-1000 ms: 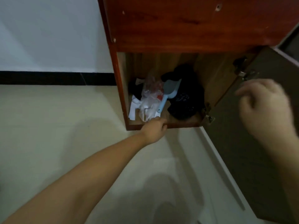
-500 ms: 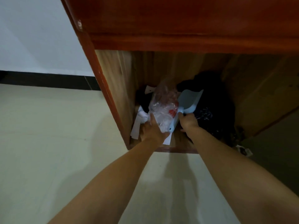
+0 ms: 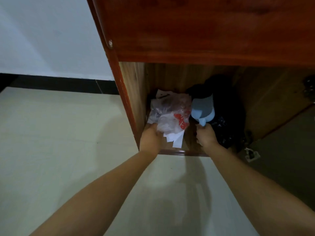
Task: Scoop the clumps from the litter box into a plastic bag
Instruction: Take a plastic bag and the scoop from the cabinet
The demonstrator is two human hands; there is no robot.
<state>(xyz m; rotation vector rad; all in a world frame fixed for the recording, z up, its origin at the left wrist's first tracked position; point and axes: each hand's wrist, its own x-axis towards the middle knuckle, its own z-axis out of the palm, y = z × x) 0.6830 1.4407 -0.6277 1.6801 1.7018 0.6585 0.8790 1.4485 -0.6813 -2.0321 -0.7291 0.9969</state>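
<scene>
Both my hands reach into the bottom shelf of an open wooden cabinet (image 3: 129, 106). My left hand (image 3: 150, 137) grips the lower edge of a crumpled clear plastic bag (image 3: 170, 114) with red print, lying at the shelf's left. My right hand (image 3: 206, 136) is closed around the handle of a light blue litter scoop (image 3: 202, 109), whose bowl points toward the back. No litter box is in view.
A black bag (image 3: 225, 116) fills the shelf's right side behind the scoop. White paper scraps (image 3: 177, 139) lie under the clear bag. The dark cabinet door (image 3: 286, 150) stands open at right, its hinge (image 3: 252, 155) near my right forearm. Pale tiled floor (image 3: 59, 142) lies below and to the left.
My right hand came off the door and took the scoop handle, then swung the scoop away from the bag. My left hand went from the shelf edge onto the clear bag. The view moved closer.
</scene>
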